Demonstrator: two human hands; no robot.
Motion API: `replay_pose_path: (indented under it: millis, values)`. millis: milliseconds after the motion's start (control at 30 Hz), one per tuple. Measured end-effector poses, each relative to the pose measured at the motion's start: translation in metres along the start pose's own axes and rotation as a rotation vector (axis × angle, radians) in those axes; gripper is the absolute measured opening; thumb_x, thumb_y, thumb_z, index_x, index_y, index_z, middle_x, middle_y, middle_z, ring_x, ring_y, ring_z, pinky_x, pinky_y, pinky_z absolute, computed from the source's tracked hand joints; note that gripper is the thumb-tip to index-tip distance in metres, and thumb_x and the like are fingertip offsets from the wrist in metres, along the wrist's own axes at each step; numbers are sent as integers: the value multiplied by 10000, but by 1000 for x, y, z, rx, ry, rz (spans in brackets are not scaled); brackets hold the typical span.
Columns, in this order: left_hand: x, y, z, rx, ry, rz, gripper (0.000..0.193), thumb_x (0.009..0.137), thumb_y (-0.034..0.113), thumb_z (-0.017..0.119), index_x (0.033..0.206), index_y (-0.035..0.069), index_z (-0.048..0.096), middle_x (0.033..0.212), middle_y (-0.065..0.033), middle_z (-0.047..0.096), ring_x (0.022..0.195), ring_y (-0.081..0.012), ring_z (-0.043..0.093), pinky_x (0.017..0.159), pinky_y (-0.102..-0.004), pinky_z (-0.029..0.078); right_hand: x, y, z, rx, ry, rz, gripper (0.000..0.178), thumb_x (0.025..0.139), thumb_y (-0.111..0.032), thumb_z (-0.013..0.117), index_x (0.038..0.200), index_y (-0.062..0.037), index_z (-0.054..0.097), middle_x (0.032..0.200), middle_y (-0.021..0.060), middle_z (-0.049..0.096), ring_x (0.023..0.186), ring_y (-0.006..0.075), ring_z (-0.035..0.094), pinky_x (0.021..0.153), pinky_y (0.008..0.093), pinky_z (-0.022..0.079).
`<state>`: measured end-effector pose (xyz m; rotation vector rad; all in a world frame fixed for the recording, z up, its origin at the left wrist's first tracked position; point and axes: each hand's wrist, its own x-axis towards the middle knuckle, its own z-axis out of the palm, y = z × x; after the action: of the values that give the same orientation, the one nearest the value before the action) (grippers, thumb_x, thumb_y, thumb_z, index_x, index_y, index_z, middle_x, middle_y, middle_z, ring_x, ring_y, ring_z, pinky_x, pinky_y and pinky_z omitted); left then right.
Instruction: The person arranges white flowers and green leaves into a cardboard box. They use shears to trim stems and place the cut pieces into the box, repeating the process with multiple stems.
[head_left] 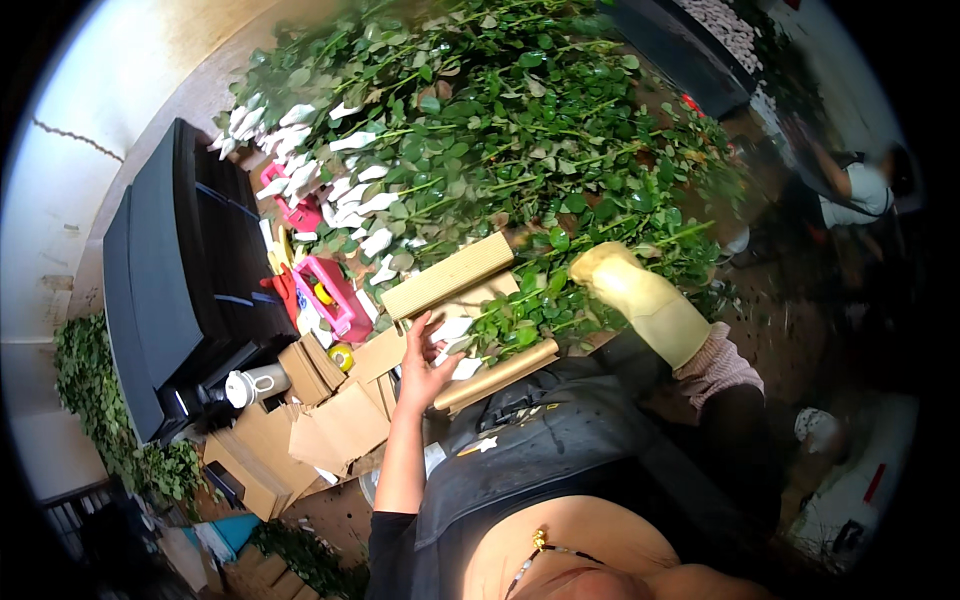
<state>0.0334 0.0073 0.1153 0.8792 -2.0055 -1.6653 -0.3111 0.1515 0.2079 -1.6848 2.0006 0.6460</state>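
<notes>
My bare left hand (422, 368) is at the white-wrapped heads (452, 334) of a small bunch of leafy stems. Its thumb and fingers are apart on either side of the wrapped heads, not closed round them. The bunch's green leaves (520, 315) lie between a corrugated cardboard piece (450, 275) on the far side and a rolled cardboard edge (500, 375) close to my apron. A long pale yellow rubber glove covers my right hand (610, 270), over the leaves at the right. That hand looks curled like a fist; its fingertips and anything in them are hidden.
A large heap of leafy stems (500, 140) with white-wrapped heads fills the far side. Pink plastic holders (335, 300), a tape measure (341, 357), a white jug (256, 385) and folded cardboard (340, 425) lie left, beside a dark box (165, 270). Another person (860, 190) is at the far right.
</notes>
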Motion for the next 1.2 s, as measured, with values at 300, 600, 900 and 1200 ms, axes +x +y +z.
replay_pose_path:
  millis: [300, 600, 900, 1200]
  values:
    - [2, 10, -4, 210, -117, -10, 668, 847, 58, 810, 1469, 137, 580, 1260, -101, 536, 1054, -215, 611, 895, -323, 566, 52, -1, -47, 565, 338, 72, 324, 978, -213, 609, 1294, -234, 678, 1297, 58, 704, 1157, 278, 694, 930, 447, 591]
    - [14, 9, -7, 328, -41, 148, 332, 945, 114, 706, 1270, 44, 705, 1196, -149, 637, 1085, -288, 631, 953, -370, 517, 195, -10, -6, -214, 335, 296, 276, 971, -164, 629, 1228, -92, 702, 1130, 94, 738, 1110, 253, 687, 935, 429, 535]
    - [12, -11, 8, 95, 113, -4, 272, 906, 91, 781, 1167, 44, 721, 1145, -108, 692, 1005, -251, 655, 895, -355, 534, 135, 19, -64, 559, 383, 145, 362, 930, -138, 692, 1292, -123, 681, 1323, 75, 679, 1215, 231, 642, 1024, 355, 506]
    - [16, -10, 6, 148, 55, 90, 207, 933, 48, 755, 1131, 2, 713, 1135, -92, 684, 971, -160, 654, 807, -280, 547, 48, 20, -82, 295, 1115, -415, 486, 770, 34, 602, 1236, -67, 690, 1146, 107, 746, 1032, 305, 711, 958, 399, 562]
